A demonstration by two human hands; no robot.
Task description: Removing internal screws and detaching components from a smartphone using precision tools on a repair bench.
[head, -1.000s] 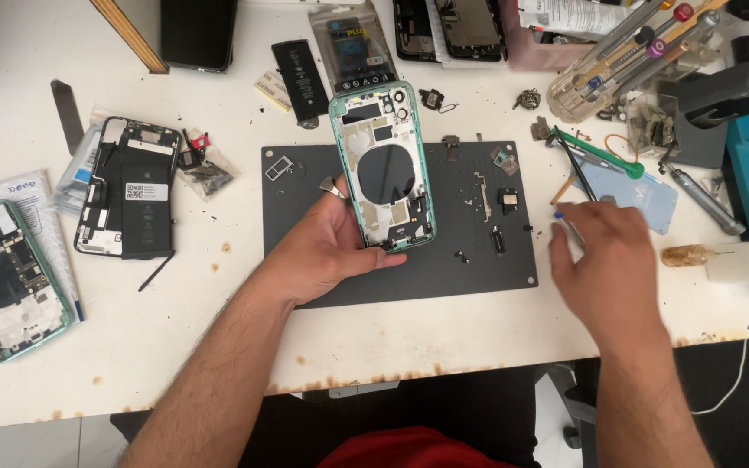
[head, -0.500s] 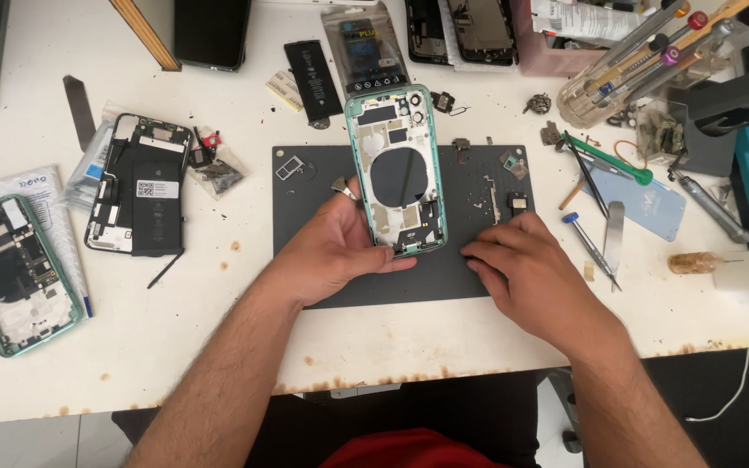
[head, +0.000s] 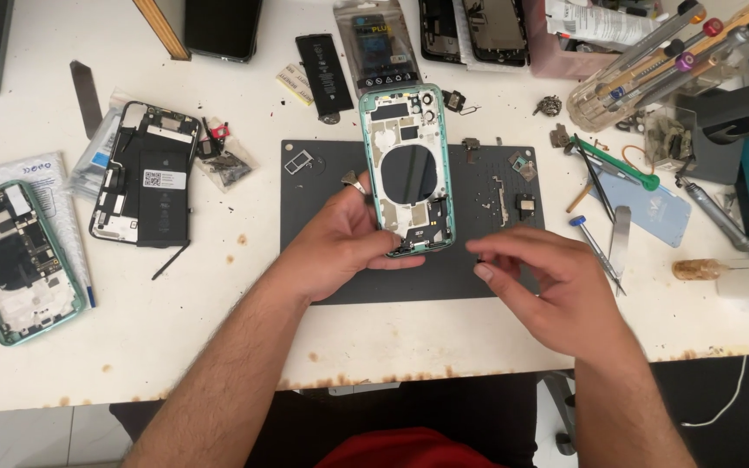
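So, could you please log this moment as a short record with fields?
Setting: white worktable with a dark grey rectangular mat
Left hand: grip on the lower end of a green-framed opened phone housing
Right hand: above the mat's right part, fingers pinched; contents too small to tell
Nearby: blue-tipped screwdriver, second green-framed phone housing, black loose battery

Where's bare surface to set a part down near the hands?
Bare white table lies between the teal housing at the left edge and the dark mat, in front of the opened black phone. The mat's left strip beside the left hand is mostly free. Right of the right hand, tools crowd it.
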